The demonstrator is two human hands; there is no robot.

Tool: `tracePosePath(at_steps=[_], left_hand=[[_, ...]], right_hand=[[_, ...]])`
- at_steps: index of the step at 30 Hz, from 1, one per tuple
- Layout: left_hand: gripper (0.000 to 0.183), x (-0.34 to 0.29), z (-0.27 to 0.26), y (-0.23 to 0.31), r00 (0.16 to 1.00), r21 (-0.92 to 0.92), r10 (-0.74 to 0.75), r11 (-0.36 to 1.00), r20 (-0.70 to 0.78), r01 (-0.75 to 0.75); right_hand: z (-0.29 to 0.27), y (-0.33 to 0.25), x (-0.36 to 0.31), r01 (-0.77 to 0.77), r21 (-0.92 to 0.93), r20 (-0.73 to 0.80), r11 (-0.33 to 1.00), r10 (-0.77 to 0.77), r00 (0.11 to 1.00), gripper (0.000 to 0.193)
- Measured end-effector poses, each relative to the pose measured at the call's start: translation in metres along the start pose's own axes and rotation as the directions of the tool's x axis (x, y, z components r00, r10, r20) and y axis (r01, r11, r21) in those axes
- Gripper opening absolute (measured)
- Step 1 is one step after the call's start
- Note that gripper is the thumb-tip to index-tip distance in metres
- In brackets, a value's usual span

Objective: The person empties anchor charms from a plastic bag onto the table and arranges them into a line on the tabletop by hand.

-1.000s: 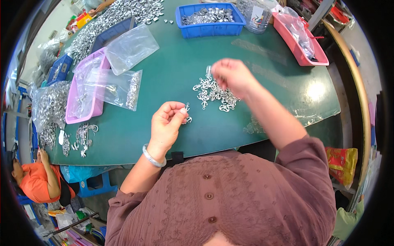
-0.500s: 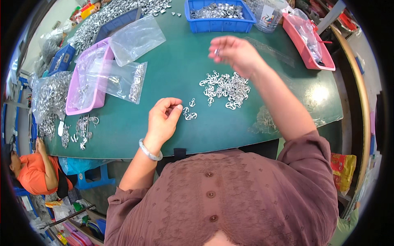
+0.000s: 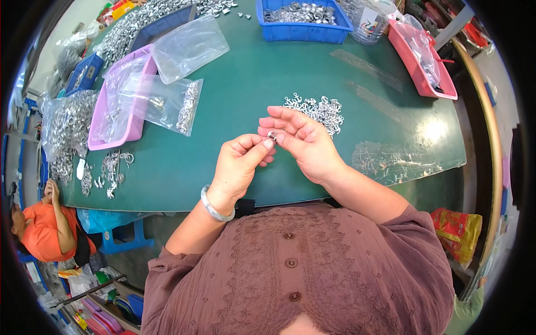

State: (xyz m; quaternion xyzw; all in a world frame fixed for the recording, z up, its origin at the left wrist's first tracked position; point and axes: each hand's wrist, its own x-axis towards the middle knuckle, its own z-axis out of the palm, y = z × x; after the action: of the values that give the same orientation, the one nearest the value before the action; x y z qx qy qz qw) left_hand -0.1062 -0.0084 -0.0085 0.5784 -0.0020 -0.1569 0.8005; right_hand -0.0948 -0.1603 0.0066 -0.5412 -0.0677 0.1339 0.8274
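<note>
My left hand (image 3: 240,164) and my right hand (image 3: 311,146) meet above the green table. Between their thumbs and fingertips they pinch a small silver metal piece (image 3: 272,135), whose exact kind is too small and too covered to make out. Just beyond my right hand lies a pile of silver anchor charms (image 3: 321,109), its near part hidden by that hand. A pale bangle (image 3: 212,206) circles my left wrist.
Left of my hands stand a pink basket (image 3: 135,120) and clear plastic bags (image 3: 190,47), with loose metal parts (image 3: 111,170) nearer. A blue tray (image 3: 304,33) of silver pieces is at the back. A red basket (image 3: 416,67) sits far right. Someone in orange (image 3: 47,229) is at left.
My right hand has come down and left from beyond the anchor pile to meet my left hand, which moved slightly right. The few separate anchors beside my left hand are now hidden.
</note>
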Motion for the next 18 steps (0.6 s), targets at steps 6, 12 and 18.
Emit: tracePosePath(at_steps=[6, 12, 18], left_hand=[[0.010, -0.004, -0.008, -0.004, 0.998, -0.036, 0.000, 0.999, -0.056, -0.002], [0.010, -0.009, -0.015, -0.002, 0.999, -0.031, 0.011, 0.999, -0.040, -0.013], [0.008, -0.013, -0.020, 0.000, 1.000, -0.051, 0.008, 0.999, -0.024, -0.009]], right_hand=[[0.001, 0.004, 0.003, 0.003, -0.063, 0.042, 0.998, 0.000, 0.999, 0.026], [-0.026, 0.015, 0.029, 0.490, -0.871, 0.453, 0.034, -0.332, 0.828, 0.018], [-0.025, 0.027, 0.036, 0.489, -0.869, 0.491, -0.076, -0.264, 0.830, 0.012]])
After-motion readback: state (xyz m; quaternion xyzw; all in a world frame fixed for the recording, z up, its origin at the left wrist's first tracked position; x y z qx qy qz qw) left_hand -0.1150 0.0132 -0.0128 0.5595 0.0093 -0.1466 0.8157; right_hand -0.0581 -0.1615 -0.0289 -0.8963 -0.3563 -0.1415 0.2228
